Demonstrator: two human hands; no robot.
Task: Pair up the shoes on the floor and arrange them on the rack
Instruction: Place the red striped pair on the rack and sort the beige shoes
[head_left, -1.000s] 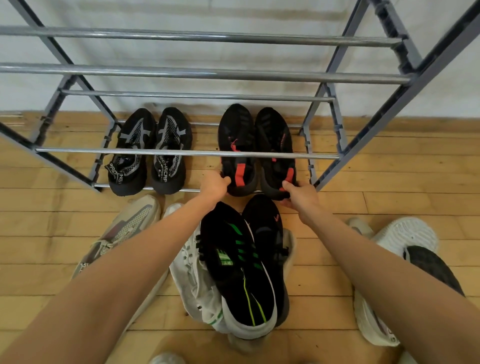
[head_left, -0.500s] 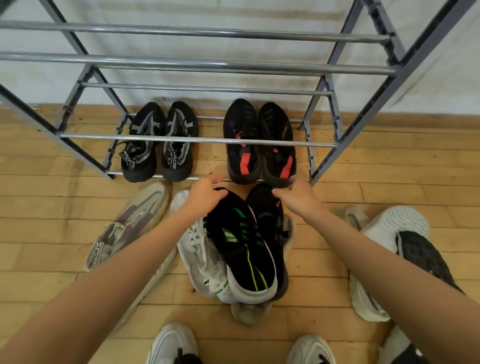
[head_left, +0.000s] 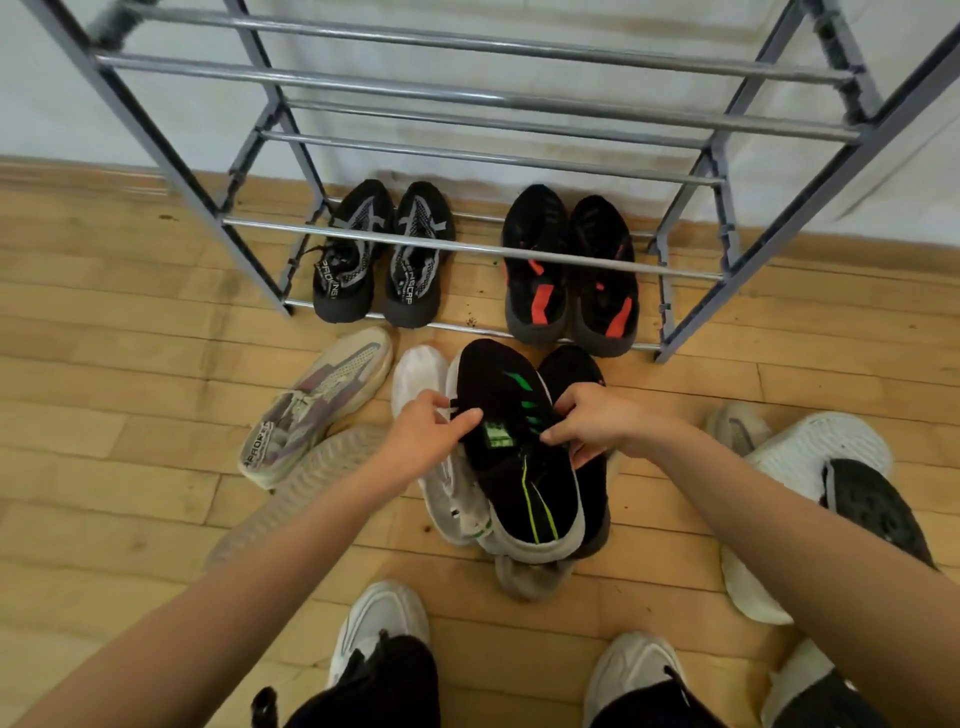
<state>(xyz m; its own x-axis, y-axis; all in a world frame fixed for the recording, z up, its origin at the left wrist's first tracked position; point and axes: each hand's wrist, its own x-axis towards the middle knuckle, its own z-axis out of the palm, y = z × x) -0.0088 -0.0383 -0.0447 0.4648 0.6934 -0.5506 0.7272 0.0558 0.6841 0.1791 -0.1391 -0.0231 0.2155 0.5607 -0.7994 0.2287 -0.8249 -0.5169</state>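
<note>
Crouching before the tall grey metal tube rack (head_left: 467, 96), the person is working over the pale wooden plank floor (head_left: 130, 364), where loose shoes are lying in a heap. Two pairs are already sitting on the bottom rails: the black knit pair with grey webbing (head_left: 382, 254) on the left and the black pair with red tabs (head_left: 569, 275) on the right.

Just in front of the rack, the black sneaker with green stripes (head_left: 514, 467) is lying on top of the heap, toe toward the rack. It is overlapping a white knit sneaker (head_left: 421, 374) on its left and a plain black sneaker (head_left: 576, 369) on its right. The left hand (head_left: 421, 441) is gripping its left edge by the laces, thumb across the upper. The right hand (head_left: 592, 423) is curling round its right side.

To my eye the lift is wanting both hands rising together and straight up, so the shoes beneath are not being dragged along. Its mate is needing finding before it is going onto a rail.

A second ago both hands were at the heels of the black pair with red tabs; now they are drawn back onto the black sneaker with green stripes.
</note>
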